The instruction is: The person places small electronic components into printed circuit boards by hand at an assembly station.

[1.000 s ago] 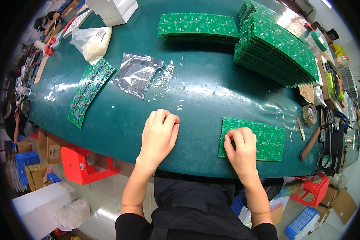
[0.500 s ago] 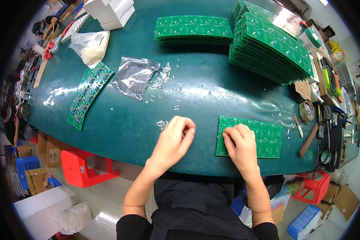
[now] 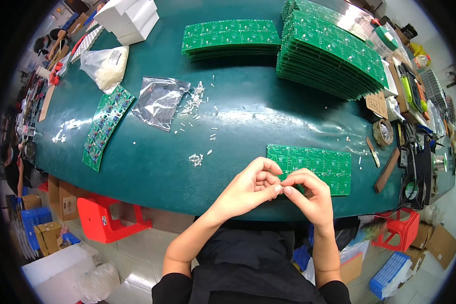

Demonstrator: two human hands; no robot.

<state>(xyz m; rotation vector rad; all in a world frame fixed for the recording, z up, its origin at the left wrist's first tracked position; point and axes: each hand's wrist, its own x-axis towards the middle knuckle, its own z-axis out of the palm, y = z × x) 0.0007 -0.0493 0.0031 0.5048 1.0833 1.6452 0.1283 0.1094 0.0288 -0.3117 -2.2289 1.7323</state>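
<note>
My left hand (image 3: 252, 187) and my right hand (image 3: 310, 196) meet fingertip to fingertip over the near left part of a green circuit board panel (image 3: 329, 164). Each is closed in a pinch; whatever lies between the fingertips is too small to make out. The panel rests flat on the table, its near left corner hidden by my hands. To the left of my left hand is a small heap of slim white-and-metal parts (image 3: 196, 160). A larger scatter of the same parts (image 3: 193, 101) lies farther off, beside a clear plastic bag (image 3: 159, 104).
Tall stacks of green panels (image 3: 334, 55) and a lower stack (image 3: 230, 38) stand at the back. A populated board (image 3: 106, 126) and a bag of pale pieces (image 3: 109, 68) lie left. A tape roll (image 3: 383, 132) and a brown wooden strip (image 3: 387, 171) are at right, red stools (image 3: 104, 219) below.
My left hand has moved right, from beside the small heap to my right hand, and their fingertips now meet. My right hand has stayed by the panel. The whole view has shifted slightly.
</note>
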